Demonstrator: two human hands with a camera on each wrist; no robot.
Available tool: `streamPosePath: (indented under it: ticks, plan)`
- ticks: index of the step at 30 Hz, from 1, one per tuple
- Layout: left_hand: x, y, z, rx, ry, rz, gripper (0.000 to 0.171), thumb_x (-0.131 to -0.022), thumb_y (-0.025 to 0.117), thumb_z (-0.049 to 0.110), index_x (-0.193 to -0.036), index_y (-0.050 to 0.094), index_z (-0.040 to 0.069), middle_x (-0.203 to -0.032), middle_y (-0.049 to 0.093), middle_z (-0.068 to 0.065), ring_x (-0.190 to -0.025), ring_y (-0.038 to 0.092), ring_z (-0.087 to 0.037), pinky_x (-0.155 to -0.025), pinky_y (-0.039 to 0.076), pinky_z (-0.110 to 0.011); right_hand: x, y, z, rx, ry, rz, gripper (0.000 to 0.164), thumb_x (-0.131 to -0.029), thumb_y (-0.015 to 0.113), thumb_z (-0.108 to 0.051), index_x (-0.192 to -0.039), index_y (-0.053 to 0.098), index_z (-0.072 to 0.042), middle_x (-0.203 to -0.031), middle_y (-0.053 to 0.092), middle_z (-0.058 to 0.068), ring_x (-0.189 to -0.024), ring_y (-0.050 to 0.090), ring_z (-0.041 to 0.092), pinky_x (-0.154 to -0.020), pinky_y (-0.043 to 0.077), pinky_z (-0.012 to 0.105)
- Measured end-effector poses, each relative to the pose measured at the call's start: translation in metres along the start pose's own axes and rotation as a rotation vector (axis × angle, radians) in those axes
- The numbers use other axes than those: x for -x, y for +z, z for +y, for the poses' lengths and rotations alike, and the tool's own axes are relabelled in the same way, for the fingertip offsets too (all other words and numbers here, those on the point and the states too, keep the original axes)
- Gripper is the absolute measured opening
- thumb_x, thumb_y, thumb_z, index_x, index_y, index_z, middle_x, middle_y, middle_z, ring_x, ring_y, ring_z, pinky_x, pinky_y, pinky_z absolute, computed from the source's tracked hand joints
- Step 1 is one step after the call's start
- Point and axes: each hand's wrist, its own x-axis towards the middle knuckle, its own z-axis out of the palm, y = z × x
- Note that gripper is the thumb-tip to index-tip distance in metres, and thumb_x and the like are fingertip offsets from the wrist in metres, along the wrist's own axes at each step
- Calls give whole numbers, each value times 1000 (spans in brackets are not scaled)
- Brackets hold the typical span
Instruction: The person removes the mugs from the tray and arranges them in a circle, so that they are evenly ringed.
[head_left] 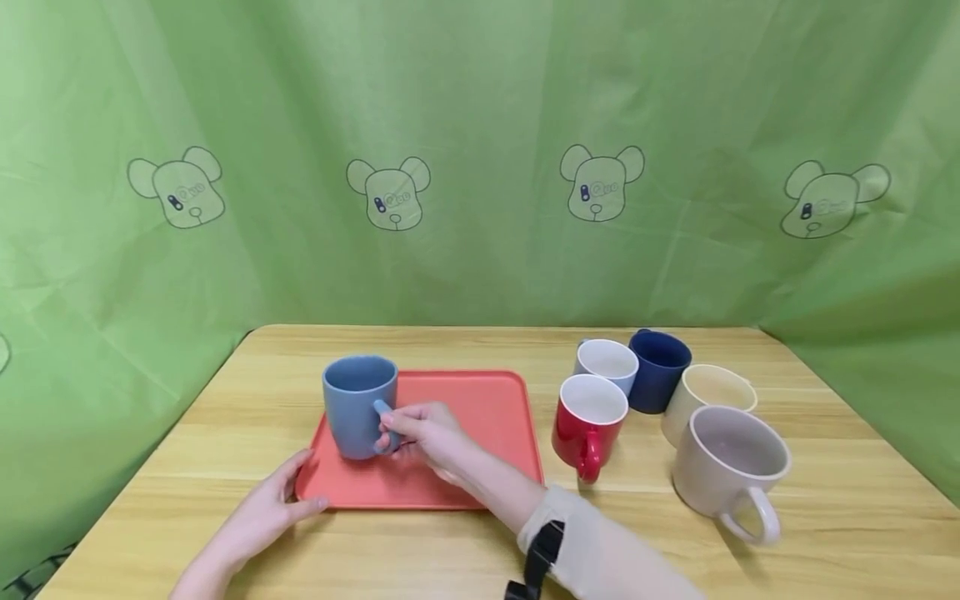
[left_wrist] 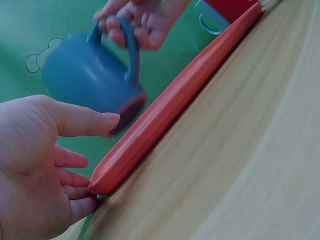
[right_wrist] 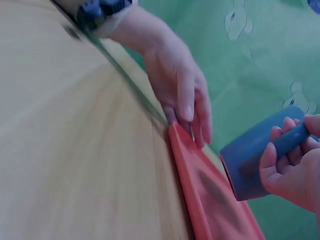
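Observation:
My right hand [head_left: 423, 433] grips the handle of a blue-grey mug [head_left: 348, 417]. The mug hangs upright over the left part of a red rectangular tray [head_left: 468, 433]. In the right wrist view a gap shows between the mug's base [right_wrist: 230, 175] and the tray, with a dark shadow on the tray below. My left hand [head_left: 262, 508] is at the tray's near left corner, thumb and fingers spread around it. The left wrist view shows its lower fingers [left_wrist: 75, 192] touching that corner, while the thumb [left_wrist: 87, 122] stands off the rim.
Right of the tray several mugs stand close together: a red one [head_left: 573, 433], a light blue one [head_left: 626, 382], a navy one [head_left: 648, 387], a cream one [head_left: 675, 417] and a large pale grey-mauve one [head_left: 705, 483]. A green curtain [head_left: 480, 275] hangs behind the wooden table [head_left: 420, 550].

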Motion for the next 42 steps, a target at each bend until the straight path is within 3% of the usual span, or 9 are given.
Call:
streamPosePath:
  ticks: [7, 9, 12, 14, 23, 30, 35, 38, 42]
  plan:
    - [1, 0, 1, 29, 46, 0, 82, -82, 69, 16, -140, 20, -13, -144, 25, -31, -133, 24, -40, -107, 21, -46, 53, -15, -16, -44, -239, -86, 34, -90, 57, -4, -97, 50, 28, -71, 67, -1, -70, 63, 8, -65, 52, 20]
    - [0, -1, 0, 35, 36, -2, 83, -82, 69, 17, -141, 19, -13, -144, 25, -30, -134, 23, -39, -108, 20, -45, 68, -22, -24, -58, -284, -128, 28, -91, 58, -7, -91, 57, 21, -73, 67, -1, -72, 64, 9, -69, 53, 22]
    - [0, -1, 0, 43, 21, -13, 84, -83, 69, 17, -141, 17, -13, -145, 22, -30, -135, 20, -39, -108, 19, -44, 90, -35, -36, -73, -327, -188, 15, -92, 57, -9, -88, 67, 2, -78, 68, 0, -76, 64, 11, -76, 54, 26]
    - [0, -1, 0, 50, 14, -19, 85, -83, 69, 17, -142, 16, -12, -146, 21, -30, -135, 18, -38, -108, 18, -44, 103, -44, -42, -80, -360, -218, 16, -93, 55, -8, -89, 70, -9, -81, 68, 0, -79, 65, 11, -81, 53, 28]
    - [-1, -2, -2, 36, 21, -19, 84, -83, 68, 17, -142, 16, -12, -146, 18, -31, -135, 18, -39, -108, 18, -44, 150, -91, -42, -96, -469, -262, 36, -96, 35, 7, -103, 68, -5, -93, 68, 3, -90, 63, 14, -83, 51, 26]
    - [-1, -1, -1, 41, 18, -24, 83, -83, 68, 17, -142, 16, -11, -146, 17, -31, -135, 17, -40, -108, 17, -44, 185, -129, -46, -4, -498, -207, 44, -95, 26, 15, -109, 65, 2, -99, 66, 8, -94, 60, 17, -88, 49, 27]
    - [-1, -1, 0, 44, 19, -29, 84, -84, 68, 17, -142, 15, -11, -147, 15, -31, -135, 17, -39, -108, 17, -44, 207, -153, -44, -27, -495, -137, 45, -94, 22, 17, -109, 63, 7, -100, 67, 11, -96, 62, 20, -88, 50, 28]
    - [-1, -1, 0, 40, 11, -28, 84, -84, 68, 18, -142, 15, -11, -147, 14, -31, -135, 16, -39, -108, 17, -44, 220, -167, -40, 0, -426, -56, 43, -96, 23, 13, -110, 63, 6, -100, 68, 11, -96, 62, 19, -87, 51, 28]
    - [0, 0, 0, 30, -2, -24, 84, -84, 68, 18, -143, 15, -10, -147, 14, -31, -135, 16, -39, -108, 16, -44, 236, -181, -32, 66, -269, 119, 38, -99, 30, 5, -110, 66, 0, -99, 68, 9, -93, 63, 19, -83, 52, 27]
